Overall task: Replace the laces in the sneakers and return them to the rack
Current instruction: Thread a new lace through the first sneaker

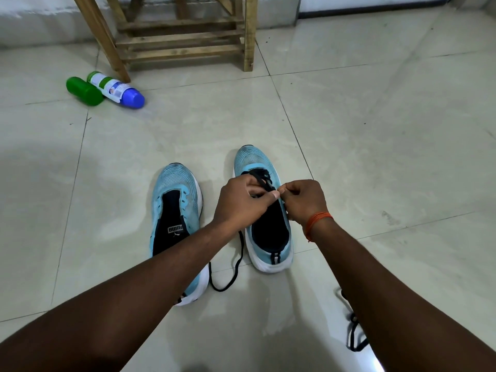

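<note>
Both pinching: your left grip (241, 202) and right grip (303, 200) meet over the right sneaker (252, 159), each nipping its black lace (264, 181) at the eyelets. Lace tail trails on the floor (375, 130) beside the left sneaker (174, 200). Toes point toward the rack (188, 44), well apart from it.

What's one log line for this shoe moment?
action: threading black lace | sneaker: part-laced | left hand: pinching lace | right hand: pinching lace | other sneaker: unlaced
</note>
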